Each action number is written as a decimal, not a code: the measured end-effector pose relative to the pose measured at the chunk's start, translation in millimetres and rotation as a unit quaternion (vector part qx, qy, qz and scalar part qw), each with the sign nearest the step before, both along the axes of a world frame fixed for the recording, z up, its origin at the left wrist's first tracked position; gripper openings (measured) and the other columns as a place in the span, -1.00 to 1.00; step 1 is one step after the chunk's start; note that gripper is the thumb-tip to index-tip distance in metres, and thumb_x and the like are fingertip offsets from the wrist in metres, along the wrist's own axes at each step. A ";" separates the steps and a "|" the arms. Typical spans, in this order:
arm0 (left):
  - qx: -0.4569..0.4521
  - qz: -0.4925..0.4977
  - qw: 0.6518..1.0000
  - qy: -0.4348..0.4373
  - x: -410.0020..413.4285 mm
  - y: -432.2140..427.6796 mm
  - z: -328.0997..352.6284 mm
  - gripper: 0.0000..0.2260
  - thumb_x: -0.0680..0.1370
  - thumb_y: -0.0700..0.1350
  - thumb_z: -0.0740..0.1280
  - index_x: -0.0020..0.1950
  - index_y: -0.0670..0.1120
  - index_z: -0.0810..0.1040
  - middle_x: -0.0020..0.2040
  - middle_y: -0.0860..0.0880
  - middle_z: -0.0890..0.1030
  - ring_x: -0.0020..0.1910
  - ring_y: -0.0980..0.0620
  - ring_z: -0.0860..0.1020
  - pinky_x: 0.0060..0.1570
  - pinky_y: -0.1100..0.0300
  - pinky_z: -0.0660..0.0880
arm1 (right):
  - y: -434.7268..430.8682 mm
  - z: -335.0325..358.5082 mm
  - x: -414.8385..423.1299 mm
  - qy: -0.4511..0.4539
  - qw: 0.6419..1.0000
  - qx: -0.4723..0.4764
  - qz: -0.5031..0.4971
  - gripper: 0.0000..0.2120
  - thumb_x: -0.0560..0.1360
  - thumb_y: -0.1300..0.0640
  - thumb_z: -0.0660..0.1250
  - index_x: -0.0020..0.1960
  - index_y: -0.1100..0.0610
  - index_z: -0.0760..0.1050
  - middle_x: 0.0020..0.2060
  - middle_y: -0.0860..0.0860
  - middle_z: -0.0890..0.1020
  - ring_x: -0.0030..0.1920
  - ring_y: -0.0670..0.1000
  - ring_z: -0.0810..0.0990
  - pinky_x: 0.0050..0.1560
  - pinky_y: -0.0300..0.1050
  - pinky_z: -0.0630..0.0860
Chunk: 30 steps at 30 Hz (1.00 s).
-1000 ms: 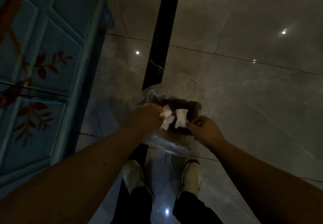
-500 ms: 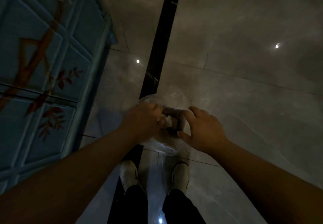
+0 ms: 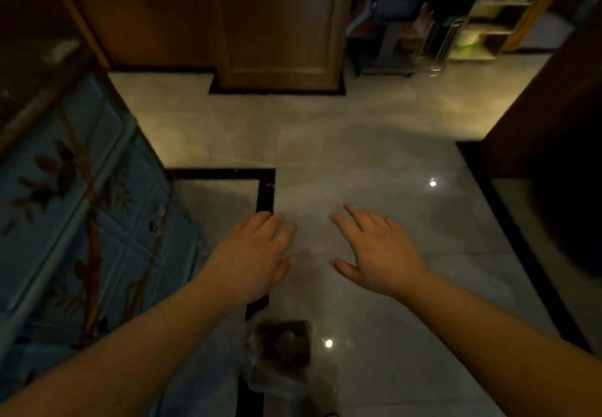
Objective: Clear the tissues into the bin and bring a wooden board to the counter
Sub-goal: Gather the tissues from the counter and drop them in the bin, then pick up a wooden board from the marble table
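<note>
Above the glossy tiled floor (image 3: 374, 162), both hands are held out palm-down with nothing in them. The left hand (image 3: 250, 253) has its fingers extended and close together, the thumb lying along its inner edge. The right hand (image 3: 378, 250) is spread wider, fingers slightly fanned and the thumb pointing inward toward the left hand. The two hands are near each other but do not touch.

The bin (image 3: 281, 348) sits on the floor below and between the forearms, just right of a black inlay strip (image 3: 265, 195) in the tiles. It is a small dark container lined with a clear plastic bag whose crumpled edge hangs over its left and lower sides. Its contents are too dim to identify.

A blue painted cabinet (image 3: 75, 221) with a branch-and-leaf motif stands along the left. A wooden door panel (image 3: 280, 22) stands ahead. A cluttered rack (image 3: 394, 32) is at upper right, blurred. No wooden board can be identified.
</note>
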<state>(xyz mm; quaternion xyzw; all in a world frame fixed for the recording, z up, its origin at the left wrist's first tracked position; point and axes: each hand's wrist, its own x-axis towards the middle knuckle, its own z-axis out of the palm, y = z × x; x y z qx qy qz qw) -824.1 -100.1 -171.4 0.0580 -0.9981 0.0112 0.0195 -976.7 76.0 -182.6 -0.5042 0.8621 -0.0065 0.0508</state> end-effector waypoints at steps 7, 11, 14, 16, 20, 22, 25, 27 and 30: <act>-0.079 -0.134 0.981 0.114 -47.4 28.0 134.7 -0.50 0.46 0.11 0.32 0.29 -0.15 0.47 0.21 -0.21 0.57 0.15 -0.22 0.53 0.14 -0.06 0.48 | 66.7 132.8 -4.8 0.138 0.988 0.006 -0.065 -0.25 0.48 -0.29 0.23 0.53 0.02 0.12 0.53 0.20 0.23 0.46 0.23 0.28 0.38 0.18 0.31; -0.089 -0.216 0.959 0.158 -77.0 72.7 191.1 -0.49 0.45 0.09 0.36 0.31 -0.14 0.45 0.24 -0.21 0.55 0.19 -0.22 0.52 0.16 -0.07 0.48 | 123.2 190.0 -1.5 0.188 0.970 -0.005 -0.152 -0.25 0.50 -0.30 0.20 0.56 -0.01 0.05 0.56 0.15 0.16 0.51 0.19 0.19 0.44 0.16 0.23; -0.095 -0.269 0.940 0.187 -96.9 117.5 214.5 -0.50 0.46 0.09 0.36 0.31 -0.14 0.46 0.24 -0.22 0.55 0.20 -0.22 0.51 0.15 -0.09 0.49 | 171.8 216.2 5.4 0.212 0.954 -0.016 -0.214 -0.26 0.48 -0.31 0.21 0.54 -0.05 0.06 0.56 0.12 0.17 0.51 0.16 0.20 0.44 0.14 0.23; -0.098 -0.315 0.925 0.189 -112.6 161.5 226.9 -0.49 0.48 0.10 0.32 0.34 -0.14 0.43 0.27 -0.21 0.53 0.23 -0.21 0.49 0.17 -0.09 0.48 | 216.5 228.9 10.3 0.217 0.939 -0.011 -0.268 -0.26 0.49 -0.31 0.19 0.55 -0.06 0.02 0.56 0.10 0.16 0.52 0.15 0.19 0.45 0.12 0.20; -0.089 -0.379 0.898 0.207 -138.2 252.8 241.7 -0.47 0.50 0.13 0.28 0.39 -0.10 0.36 0.32 -0.17 0.50 0.28 -0.18 0.45 0.24 -0.10 0.42 | 304.3 243.9 20.5 0.227 0.908 -0.003 -0.353 -0.23 0.47 -0.33 0.21 0.56 -0.08 0.02 0.56 0.09 0.18 0.51 0.15 0.22 0.44 0.13 0.22; -0.077 -0.407 0.884 0.217 -149.4 303.2 244.6 -0.47 0.52 0.13 0.24 0.42 -0.07 0.32 0.37 -0.14 0.45 0.33 -0.16 0.41 0.28 -0.07 0.37 | 349.3 248.1 25.3 0.226 0.891 -0.005 -0.394 -0.23 0.48 -0.33 0.20 0.56 -0.07 0.03 0.56 0.09 0.18 0.51 0.15 0.22 0.45 0.13 0.23; -0.064 -0.451 0.863 0.219 -165.7 386.8 245.6 -0.47 0.54 0.14 0.21 0.45 -0.05 0.28 0.41 -0.11 0.41 0.36 -0.12 0.37 0.32 -0.05 0.33 | 427.3 250.8 34.8 0.230 0.863 0.008 -0.451 -0.24 0.49 -0.33 0.18 0.56 -0.04 0.05 0.56 0.11 0.17 0.50 0.16 0.22 0.46 0.13 0.24; -0.065 -0.475 0.852 0.213 -178.8 438.7 244.7 -0.48 0.53 0.14 0.22 0.44 -0.05 0.31 0.39 -0.11 0.43 0.35 -0.11 0.40 0.30 -0.04 0.36 | 478.8 251.8 39.4 0.236 0.848 0.012 -0.474 -0.25 0.49 -0.32 0.19 0.55 -0.01 0.11 0.54 0.14 0.22 0.48 0.18 0.27 0.43 0.14 0.27; -0.055 -0.501 0.836 0.215 -201.1 521.4 245.8 -0.48 0.53 0.15 0.23 0.42 -0.06 0.34 0.38 -0.11 0.45 0.33 -0.10 0.42 0.28 -0.02 0.38 | 564.6 252.3 40.6 0.237 0.827 0.019 -0.510 -0.26 0.49 -0.33 0.16 0.55 -0.02 0.09 0.54 0.13 0.23 0.47 0.17 0.29 0.41 0.12 0.28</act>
